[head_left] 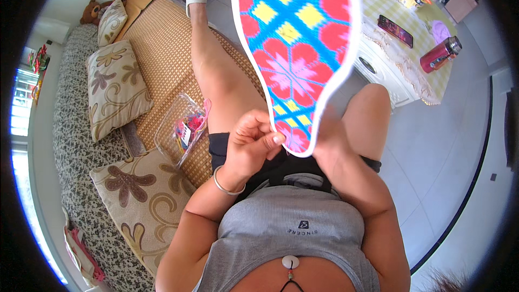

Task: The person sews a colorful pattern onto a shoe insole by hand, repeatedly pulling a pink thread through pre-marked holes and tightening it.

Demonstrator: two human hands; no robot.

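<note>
An embroidered shoe insole [292,70] with red and pink flowers, blue bands, yellow diamonds and a white edge is held up before me. Its narrow end points toward my body, and its far end runs out of the picture. My left hand [253,143] pinches the white edge near that narrow end, thumb on the patterned face. Behind the insole's right edge is my right hand [327,130], blurred and mostly covered, so its fingers do not show. On the woven seat to my left lies a clear plastic box [168,130] with bright coloured threads [189,128] in it.
Patterned cushions [118,89] lie along the sofa [81,130] on the left. At the right, a cloth-covered table [430,24] holds a phone [396,31] and a red thermos flask [440,55]. A white cabinet [378,70] stands under its near edge.
</note>
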